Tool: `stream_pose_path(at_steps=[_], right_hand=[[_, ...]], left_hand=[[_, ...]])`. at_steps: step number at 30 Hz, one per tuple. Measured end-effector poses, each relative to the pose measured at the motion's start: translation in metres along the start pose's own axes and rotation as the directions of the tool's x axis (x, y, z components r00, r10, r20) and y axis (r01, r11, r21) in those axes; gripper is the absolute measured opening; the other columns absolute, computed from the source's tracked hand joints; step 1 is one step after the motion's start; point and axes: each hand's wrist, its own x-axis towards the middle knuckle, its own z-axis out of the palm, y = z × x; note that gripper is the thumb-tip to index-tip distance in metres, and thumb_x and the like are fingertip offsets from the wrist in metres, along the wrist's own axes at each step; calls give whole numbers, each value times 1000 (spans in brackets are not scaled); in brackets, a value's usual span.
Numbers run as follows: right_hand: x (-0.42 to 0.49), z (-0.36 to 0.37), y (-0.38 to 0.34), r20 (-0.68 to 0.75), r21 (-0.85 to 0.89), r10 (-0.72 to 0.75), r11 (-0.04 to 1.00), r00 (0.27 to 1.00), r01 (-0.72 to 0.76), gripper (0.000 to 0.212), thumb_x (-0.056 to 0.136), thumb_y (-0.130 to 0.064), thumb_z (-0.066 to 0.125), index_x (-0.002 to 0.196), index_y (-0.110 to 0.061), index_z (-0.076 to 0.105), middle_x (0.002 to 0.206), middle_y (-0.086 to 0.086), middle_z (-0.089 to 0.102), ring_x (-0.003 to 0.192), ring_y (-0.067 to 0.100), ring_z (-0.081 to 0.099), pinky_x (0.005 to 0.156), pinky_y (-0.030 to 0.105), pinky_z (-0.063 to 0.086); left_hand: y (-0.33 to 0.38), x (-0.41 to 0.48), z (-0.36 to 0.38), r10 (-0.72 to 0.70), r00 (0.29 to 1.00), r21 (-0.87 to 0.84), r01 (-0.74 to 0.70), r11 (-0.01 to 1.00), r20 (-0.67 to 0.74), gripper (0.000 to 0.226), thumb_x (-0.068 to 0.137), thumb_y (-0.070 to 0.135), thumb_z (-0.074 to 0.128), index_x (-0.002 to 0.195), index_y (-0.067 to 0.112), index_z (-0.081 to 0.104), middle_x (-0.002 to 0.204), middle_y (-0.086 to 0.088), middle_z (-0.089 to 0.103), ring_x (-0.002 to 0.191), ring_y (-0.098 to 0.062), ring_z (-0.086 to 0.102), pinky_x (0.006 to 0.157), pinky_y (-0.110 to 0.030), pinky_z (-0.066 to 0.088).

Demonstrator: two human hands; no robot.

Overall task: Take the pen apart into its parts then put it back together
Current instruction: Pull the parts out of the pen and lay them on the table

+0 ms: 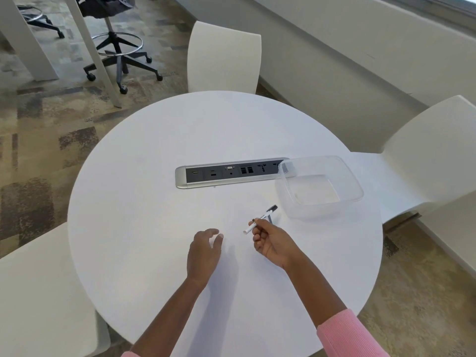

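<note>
The right hand (268, 240) grips a white pen (260, 219) between thumb and fingertips, with the remaining fingers curled under into the palm. The pinch sits toward the pen's near, blunt white end, which pokes out a little past the fingers on the side facing the left hand. From the grip the barrel slants up and away, ending in a dark tip or cap that points toward a clear plastic container (319, 185). The pen is lifted off the white round table (154, 202); its thin shadow falls on the tabletop just under the far half of the barrel. Whether the dark end is a cap or the writing point is too small to tell.

The left hand (204, 253) holds nothing. Its fingers are loosely bent and spread, palm down, just above or lightly on the tabletop; contact cannot be judged. It lies near the pen's blunt end but apart from it, with bare table between the two hands.

Beyond the grip, past the pen's dark end, the clear container stands on the table, its near corner close to the tip without touching it. Its far left corner overlaps the end of a grey power and data strip (229, 173) set into the tabletop. Pink sleeves (345, 333) cover the forearms near the bottom edge. White chairs (224, 57) stand around the table.
</note>
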Motion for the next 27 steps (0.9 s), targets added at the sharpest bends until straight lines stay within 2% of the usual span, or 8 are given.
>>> stream_pose_path(at_steps=[7,11,13,16,19,24,25,27], right_hand=[[-4,7,3,196,368,79,918,978,-147,13,78,-11,54,68,-3,58,50,-1,51,39,7,47,36,14,39],[-4,12,5,153,363,35,927,988,-89,17,83,-11,53,69,-3,60,51,0,53,41,7,50,38,14,42],[-4,15,6,54,276,-35,961,998,19,24,89,-10,51,69,-4,63,52,2,55,42,7,53,41,14,46],[-7,29,8,-61,-118,-294,951,954,285,22,89,-7,52,70,-8,65,58,3,55,44,5,53,47,13,49],[-15,45,14,-12,-462,-586,721,810,515,19,90,-11,52,76,-19,62,65,0,60,51,0,57,52,13,51],[-32,68,33,196,-636,-882,220,430,740,7,88,-21,52,88,-24,59,83,-18,59,76,-5,59,66,7,46],[-33,69,38,249,-652,-876,163,412,740,10,88,-21,51,91,-18,59,83,-17,58,77,-7,56,67,5,43],[-29,70,46,354,-733,-769,124,531,669,13,89,-19,50,90,-9,59,78,-7,58,73,-2,53,68,10,42]], left_hand=[[-38,13,2,93,981,508,-167,845,168,51,97,33,35,143,15,24,156,-8,14,144,-24,3,115,-33,8],[-32,8,-2,175,981,109,-183,977,78,44,95,26,43,137,13,39,148,-6,35,140,-19,23,110,-26,20],[-17,8,-6,40,993,-221,-15,975,112,42,96,31,41,134,14,44,143,-4,43,133,-16,35,104,-22,26],[4,14,-13,-107,873,-724,459,515,477,61,95,50,19,138,11,36,147,-7,38,138,-18,27,110,-31,22],[10,21,-17,-72,822,-801,567,193,564,75,92,58,8,140,6,33,151,-10,30,142,-20,18,114,-35,15],[13,26,-13,-75,797,-792,604,93,599,82,91,60,4,138,0,36,149,-16,33,139,-25,27,117,-39,17],[13,27,-14,-59,796,-789,605,109,602,84,91,60,3,133,0,43,142,-17,43,134,-25,38,114,-39,24],[13,29,-15,-32,797,-782,600,170,604,85,91,59,1,120,2,57,112,-14,67,105,-24,61,94,-36,42]])
